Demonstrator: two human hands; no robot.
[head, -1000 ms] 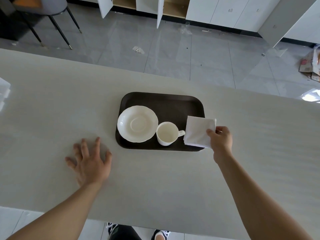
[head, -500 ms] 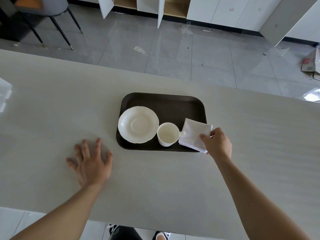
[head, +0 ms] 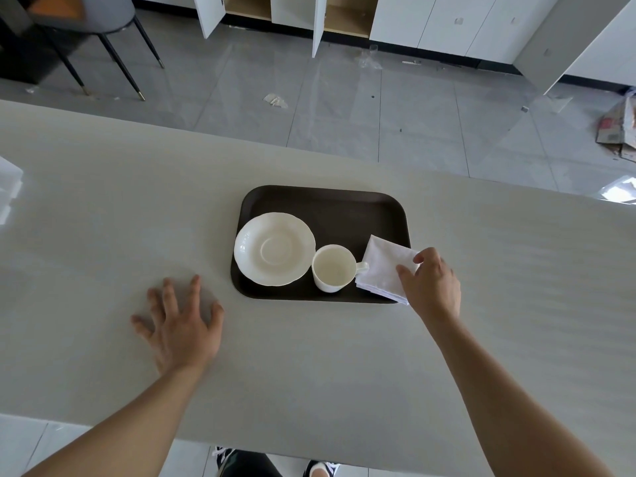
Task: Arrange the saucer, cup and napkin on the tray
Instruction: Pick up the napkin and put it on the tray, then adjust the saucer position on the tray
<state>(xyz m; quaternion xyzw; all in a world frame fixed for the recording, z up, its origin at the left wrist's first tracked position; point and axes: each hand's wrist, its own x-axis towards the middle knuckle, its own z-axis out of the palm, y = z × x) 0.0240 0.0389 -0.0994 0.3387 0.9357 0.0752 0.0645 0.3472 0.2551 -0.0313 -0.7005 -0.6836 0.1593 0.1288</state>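
A dark brown tray [head: 330, 204] lies on the pale table. On its left part sits a white saucer [head: 274, 248]. A white empty cup [head: 333, 268] stands upright just right of the saucer, its handle pointing right. A folded white napkin [head: 382, 270] lies at the tray's near right corner, touching the cup handle and slightly overhanging the tray's rim. My right hand [head: 430, 284] holds the napkin's right edge, thumb on top. My left hand [head: 179, 325] rests flat on the table left of the tray, fingers spread.
The pale table [head: 137, 208] stretches wide to both sides. A white object [head: 8, 187] sits at its far left edge. Beyond the table are a grey tiled floor, a chair [head: 86, 22], open white cabinets [head: 320, 22] and cardboard [head: 619, 129].
My right hand has carried the napkin leftward from the tray's right rim onto the tray, turned it and set it against the cup handle. The left hand has stayed still.
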